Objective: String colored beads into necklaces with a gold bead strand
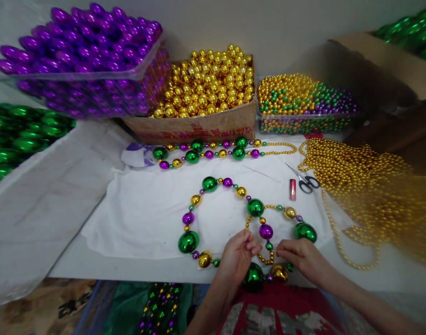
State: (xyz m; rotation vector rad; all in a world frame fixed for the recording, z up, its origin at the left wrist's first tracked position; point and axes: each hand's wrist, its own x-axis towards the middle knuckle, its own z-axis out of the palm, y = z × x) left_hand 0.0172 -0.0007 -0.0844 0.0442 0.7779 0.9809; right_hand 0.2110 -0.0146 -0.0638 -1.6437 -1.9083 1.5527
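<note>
Necklace [255, 208]: looped on the white cloth's [143, 214] near part; gold end [267, 261] between the hands.
Progress: big beads [188, 242] look strung; gold end looks unjoined, though fingers obscure it.
Left hand [241, 246]: curled nearly closed, apparently pinching the gold end.
Right hand [300, 256]: thumb and forefinger together, apparently on the same end; exact hold hidden.
Second necklace [223, 153]: far side, looks complete.
Scissors [302, 178]: right, beside red lighter [292, 189].

The left grip [245, 246] and right grip [298, 253] pinch a looped necklace of glossy green, purple and gold balls [255, 208]. Beyond the right grip lie a red plastic lighter [293, 190] and black-handled metal scissors [307, 183].
</note>
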